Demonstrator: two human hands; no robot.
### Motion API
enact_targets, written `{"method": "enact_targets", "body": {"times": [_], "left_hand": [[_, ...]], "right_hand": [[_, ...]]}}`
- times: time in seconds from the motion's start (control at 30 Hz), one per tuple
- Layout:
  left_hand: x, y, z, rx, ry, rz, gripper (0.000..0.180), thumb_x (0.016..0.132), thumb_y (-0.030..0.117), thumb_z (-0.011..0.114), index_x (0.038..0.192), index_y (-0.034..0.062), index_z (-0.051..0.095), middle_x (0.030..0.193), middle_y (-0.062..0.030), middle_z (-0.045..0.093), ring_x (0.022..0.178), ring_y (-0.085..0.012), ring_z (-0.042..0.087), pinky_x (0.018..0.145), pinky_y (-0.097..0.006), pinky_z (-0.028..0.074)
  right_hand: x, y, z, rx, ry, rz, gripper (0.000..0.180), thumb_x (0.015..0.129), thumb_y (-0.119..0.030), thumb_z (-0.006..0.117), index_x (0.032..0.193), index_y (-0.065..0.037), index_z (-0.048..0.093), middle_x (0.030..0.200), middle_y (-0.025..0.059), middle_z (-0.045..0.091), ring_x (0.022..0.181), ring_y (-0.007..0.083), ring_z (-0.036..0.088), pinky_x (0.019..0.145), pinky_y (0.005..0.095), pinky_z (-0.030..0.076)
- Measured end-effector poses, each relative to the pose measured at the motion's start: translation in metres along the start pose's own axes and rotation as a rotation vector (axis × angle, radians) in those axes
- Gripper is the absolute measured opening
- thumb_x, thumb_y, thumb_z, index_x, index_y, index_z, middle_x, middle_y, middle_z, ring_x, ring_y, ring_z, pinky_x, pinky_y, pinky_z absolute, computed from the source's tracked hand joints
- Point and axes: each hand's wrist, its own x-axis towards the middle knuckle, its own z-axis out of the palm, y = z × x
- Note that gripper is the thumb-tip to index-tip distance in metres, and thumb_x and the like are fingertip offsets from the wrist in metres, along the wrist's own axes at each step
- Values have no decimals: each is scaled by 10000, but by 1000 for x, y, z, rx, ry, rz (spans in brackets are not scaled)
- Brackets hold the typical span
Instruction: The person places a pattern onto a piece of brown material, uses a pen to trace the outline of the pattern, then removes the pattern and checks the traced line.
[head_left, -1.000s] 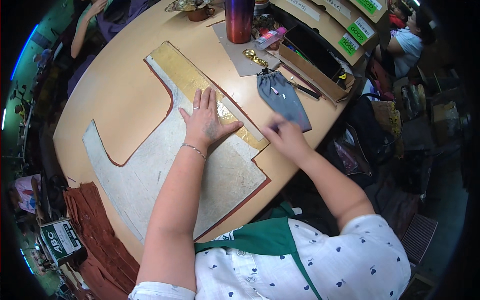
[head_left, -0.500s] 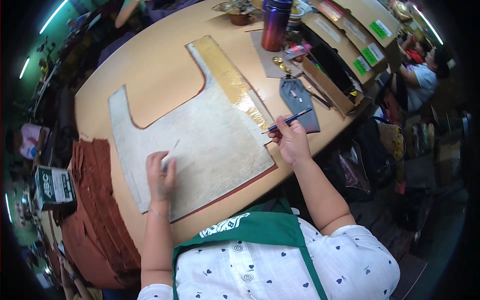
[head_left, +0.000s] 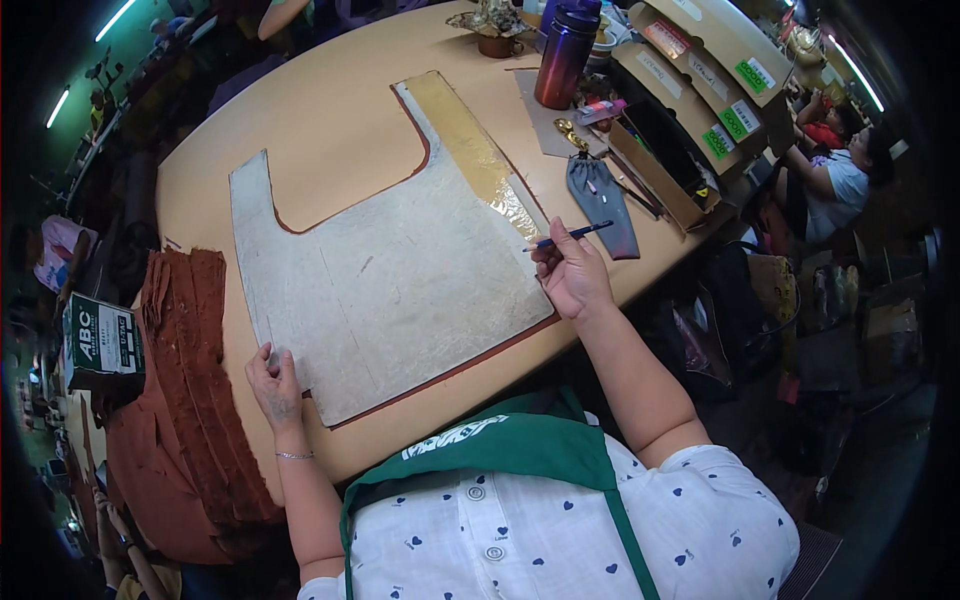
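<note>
A dark blue pencil (head_left: 596,228) is pinched between the thumb and fingers of my right hand (head_left: 572,272), its tip pointing left over the right edge of a pattern piece. This big pale grey pattern piece (head_left: 400,270) has two upright arms and a deep curved cut-out, with shiny yellowish tape (head_left: 460,130) along its right arm. Reddish-brown leather (head_left: 470,365) peeks out from under its lower edge. At the piece's lower left edge is my left hand (head_left: 273,388), fingers loosely curled and thumb apart, with nothing visible in it.
Folded brown leather (head_left: 190,350) and a green-and-white box (head_left: 103,338) lie at the left. On the right are a grey pouch (head_left: 603,205), a blue-red bottle (head_left: 566,60), an open cardboard box (head_left: 660,170) and stacked cartons (head_left: 690,60). A person (head_left: 840,180) sits far right.
My left hand has moved from above the pattern piece to its lower left edge. The right hand still holds the pencil, now at a slightly flatter angle. The whole view has shifted a little.
</note>
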Motion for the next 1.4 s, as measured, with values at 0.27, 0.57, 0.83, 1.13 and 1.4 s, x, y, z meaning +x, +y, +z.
{"method": "enact_targets", "body": {"times": [0.27, 0.57, 0.83, 1.13, 1.4], "left_hand": [[7, -24, 5, 201, 123, 118, 408, 797, 245, 620, 1079, -37, 535, 1009, -167, 499, 916, -298, 497, 808, -376, 415], [41, -18, -14, -386, -4, -450, 298, 850, 296, 589, 912, 7, 553, 754, -18, 494, 701, -116, 444, 660, -253, 389], [15, -32, -55, -773, -172, -211, 265, 882, 143, 506, 1112, 17, 467, 996, -57, 569, 891, -136, 520, 816, -270, 412], [2, -52, -51, -628, -144, -302, 309, 875, 120, 515, 1160, 39, 430, 1093, -73, 537, 992, -160, 493, 900, -285, 368], [-17, -16, -24, -636, -133, -66, 319, 894, 129, 492, 1184, 8, 441, 1126, -89, 506, 1042, -167, 468, 916, -291, 357]], "right_hand": [[44, -19, -45, -1457, 106, -735, 148, 848, -133, 494, 898, -2, 541, 827, 196, 582, 817, 312, 587, 738, 406, 457], [52, -9, -32, -1597, 140, -409, 368, 713, -271, 662, 924, 15, 571, 888, 225, 561, 881, 358, 547, 803, 409, 439], [8, 7, -24, -1754, -164, -555, 379, 694, -276, 697, 910, 14, 584, 944, 172, 499, 964, 323, 477, 821, 396, 431], [13, 12, -25, -1574, -79, -465, 402, 694, -309, 707, 872, 24, 568, 883, 196, 560, 852, 343, 555, 782, 410, 448], [61, -26, -62, -1293, 72, -494, 322, 692, -264, 712, 751, 6, 547, 656, 111, 551, 581, 206, 516, 560, 322, 436]]}}
